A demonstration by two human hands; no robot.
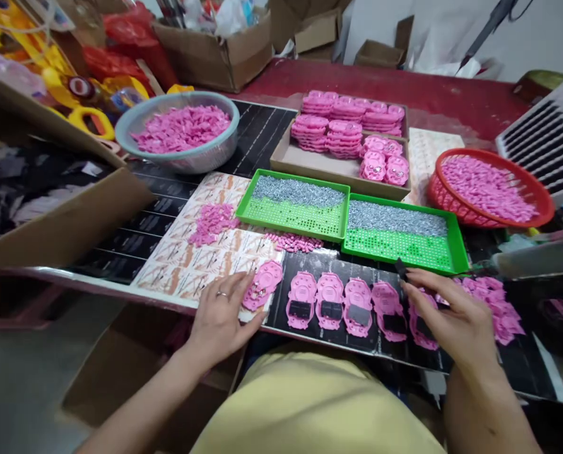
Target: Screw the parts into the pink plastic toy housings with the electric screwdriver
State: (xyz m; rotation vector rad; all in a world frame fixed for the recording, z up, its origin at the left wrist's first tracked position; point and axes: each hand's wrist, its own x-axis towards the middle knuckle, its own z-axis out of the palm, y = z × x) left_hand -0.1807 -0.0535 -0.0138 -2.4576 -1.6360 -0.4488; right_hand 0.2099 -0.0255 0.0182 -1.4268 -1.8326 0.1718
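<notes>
My left hand [222, 315] lies flat and unclenched, fingertips resting on the pink shell [262, 285] at the left end of the near row; it grasps nothing. My right hand [451, 315] pinches a small dark tool [401, 270] above the row's right end, its tip pointing far and left. The four other shells [347, 302] stand side by side between my hands, long axes running near to far; the green screw trays [352, 217] lie just beyond them.

A single head-worn camera looks forward and steeply down, close over the cluttered worktable [134, 287]; no second view shares the scene.
</notes>
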